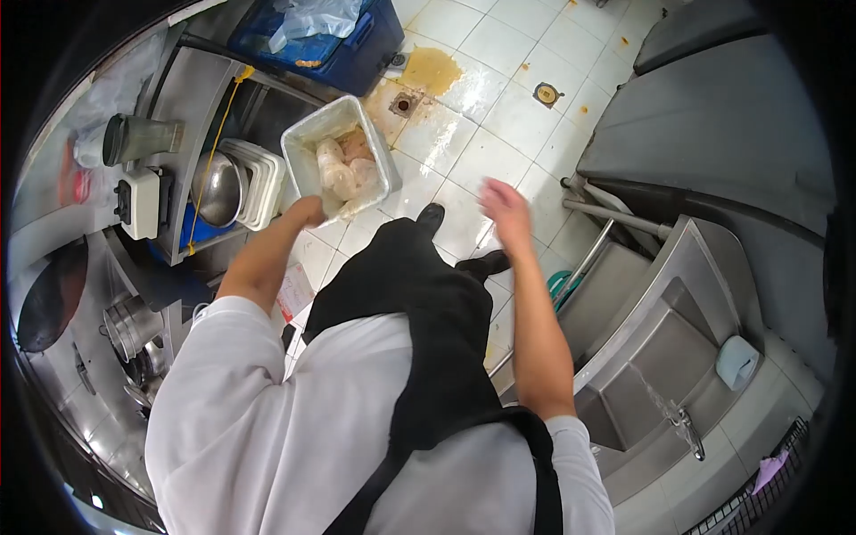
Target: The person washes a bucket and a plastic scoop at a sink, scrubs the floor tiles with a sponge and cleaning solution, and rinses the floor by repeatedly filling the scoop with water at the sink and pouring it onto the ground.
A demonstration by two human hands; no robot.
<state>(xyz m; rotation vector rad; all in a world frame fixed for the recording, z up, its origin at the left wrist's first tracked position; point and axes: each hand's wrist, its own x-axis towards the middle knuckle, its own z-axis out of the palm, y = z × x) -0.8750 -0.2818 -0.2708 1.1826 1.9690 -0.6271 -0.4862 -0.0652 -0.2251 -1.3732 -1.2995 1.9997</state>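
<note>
Right hand (pixel 506 212): right of centre, grip loosely open, free, blurred.
Left hand (pixel 308 212): left of centre, grip closed on the white container (pixel 382 160).
White container: upper left of centre, pale pieces (pixel 338 173) inside.
Blue bin (pixel 373 55): top left.

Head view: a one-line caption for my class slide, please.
Left hand grips a white tub of pale lumps; empty right hand hovers over the tiled floor.
</note>
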